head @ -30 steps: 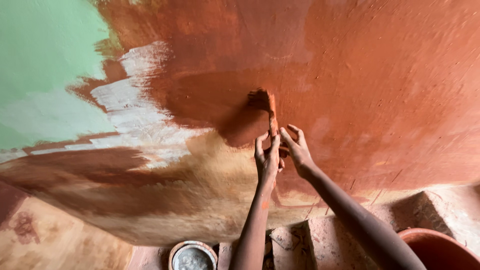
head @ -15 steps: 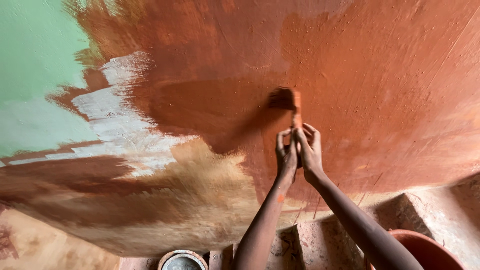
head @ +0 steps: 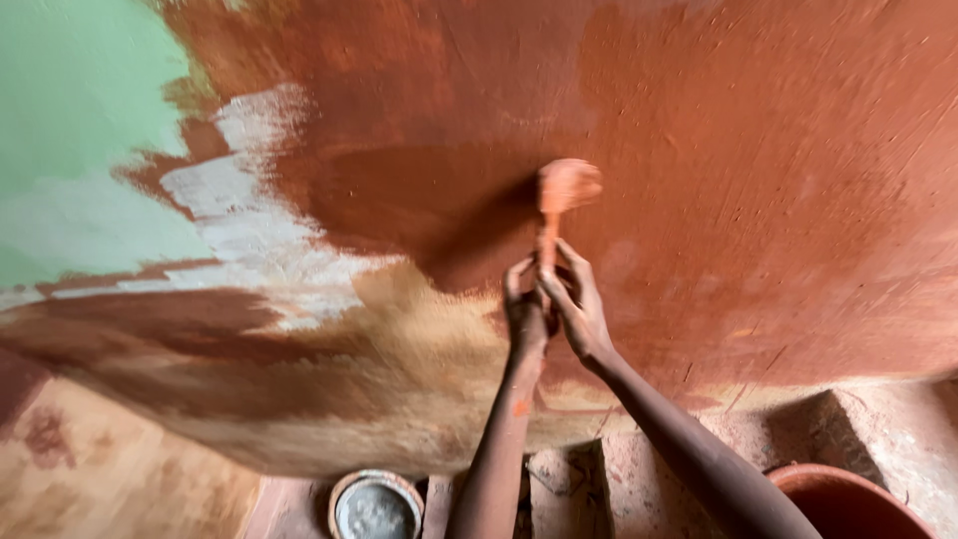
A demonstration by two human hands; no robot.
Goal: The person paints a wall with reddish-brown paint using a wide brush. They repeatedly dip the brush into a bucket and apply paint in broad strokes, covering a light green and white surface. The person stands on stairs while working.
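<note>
While both arms reach up from the bottom of the view, a small round tin (head: 375, 507) sits low down between them and the wall's foot, and a reddish-brown basin (head: 848, 499) shows at the lower right corner. Either one stands close enough under the work that drips of wet colour could fall into or beside it, and a shifted foot could tip the tin.

Further up, the left hand (head: 524, 304) and the right hand (head: 577, 304) are pressed together, both clamped round the thin handle of a brush (head: 564, 190). Its head is blurred, so whether the bristles are touching the surface cannot be told. With two hands stacked on so narrow a handle, wet paint on the fingers could make the grip slide and the brush twist.

Beyond them, the wall (head: 758, 200) carries a red-brown coat, darker and wetter just left of the brush. Farther left lie a whitish streak (head: 239, 220) and a green area (head: 80, 130); an overlong stroke could smear red across that edge.
</note>
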